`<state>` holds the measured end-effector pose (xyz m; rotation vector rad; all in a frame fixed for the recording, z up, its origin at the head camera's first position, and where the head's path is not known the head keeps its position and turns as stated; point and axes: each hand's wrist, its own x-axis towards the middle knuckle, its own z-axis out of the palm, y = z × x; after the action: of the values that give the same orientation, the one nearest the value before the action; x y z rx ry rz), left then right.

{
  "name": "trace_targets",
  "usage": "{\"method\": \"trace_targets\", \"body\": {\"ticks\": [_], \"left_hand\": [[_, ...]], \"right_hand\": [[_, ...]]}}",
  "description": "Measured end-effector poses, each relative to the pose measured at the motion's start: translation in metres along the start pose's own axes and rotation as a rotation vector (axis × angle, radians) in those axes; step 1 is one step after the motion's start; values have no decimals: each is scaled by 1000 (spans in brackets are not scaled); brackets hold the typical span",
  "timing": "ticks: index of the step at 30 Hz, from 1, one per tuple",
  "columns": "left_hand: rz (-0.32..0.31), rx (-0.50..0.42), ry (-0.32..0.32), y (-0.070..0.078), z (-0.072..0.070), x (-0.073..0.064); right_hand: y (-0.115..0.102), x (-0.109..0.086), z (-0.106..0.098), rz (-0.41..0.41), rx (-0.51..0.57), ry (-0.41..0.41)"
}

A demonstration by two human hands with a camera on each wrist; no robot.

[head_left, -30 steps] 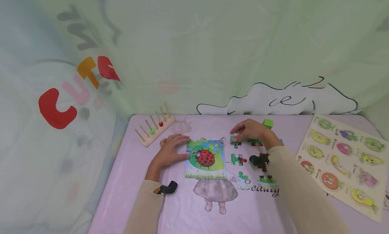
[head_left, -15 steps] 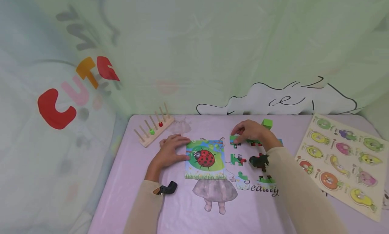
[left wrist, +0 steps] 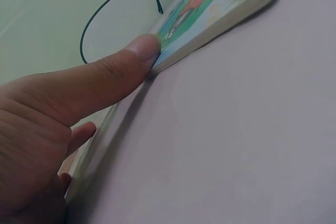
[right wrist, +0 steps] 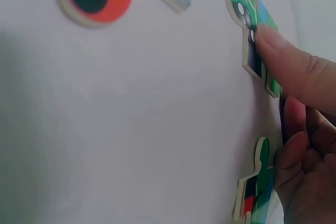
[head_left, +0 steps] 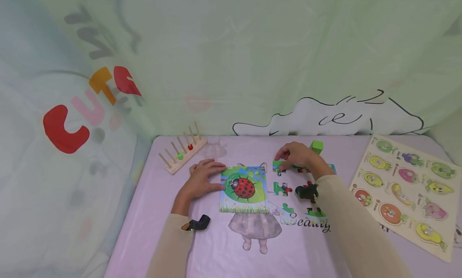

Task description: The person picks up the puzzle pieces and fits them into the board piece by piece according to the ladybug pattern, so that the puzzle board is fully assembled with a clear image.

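Note:
A square board (head_left: 244, 189) with a ladybug picture lies on the table in the head view. My left hand (head_left: 202, 179) is at its left side, the thumb against the edge, the other fingers extended toward its upper corner. In the left wrist view the thumb (left wrist: 113, 72) touches the board's rim. My right hand (head_left: 297, 155) reaches over loose jigsaw pieces. Its thumb and finger pinch a green and blue puzzle piece (head_left: 276, 165) showing the ladybug's eyes; in the right wrist view the thumb covers part of that puzzle piece (right wrist: 253, 19). Its other fingers are curled.
Loose pieces lie below the right hand, among them a green-and-red one (head_left: 280, 189) and a grassy corner one (head_left: 288, 218). A peg rack (head_left: 185, 155) with two beads stands back left. A green cube (head_left: 317, 146) sits behind the right hand; a fruit board (head_left: 404, 197) lies right.
Almost nothing differs. Both hands keep their places at the board and at the puzzle piece, while the head view shifts very slightly.

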<state>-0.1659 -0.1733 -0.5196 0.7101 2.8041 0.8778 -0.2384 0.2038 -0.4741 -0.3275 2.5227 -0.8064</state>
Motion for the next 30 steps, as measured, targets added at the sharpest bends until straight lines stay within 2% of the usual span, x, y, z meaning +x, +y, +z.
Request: {"method": "trace_targets", "body": {"ticks": [19,30], "left_hand": [[7,-3,3,-1,0,-1],[19,18,-15,0,-1,-2]], "right_hand": [[0,-1,-3,-87,72,-21],[-7,-7,1,-26,194,27]]}}
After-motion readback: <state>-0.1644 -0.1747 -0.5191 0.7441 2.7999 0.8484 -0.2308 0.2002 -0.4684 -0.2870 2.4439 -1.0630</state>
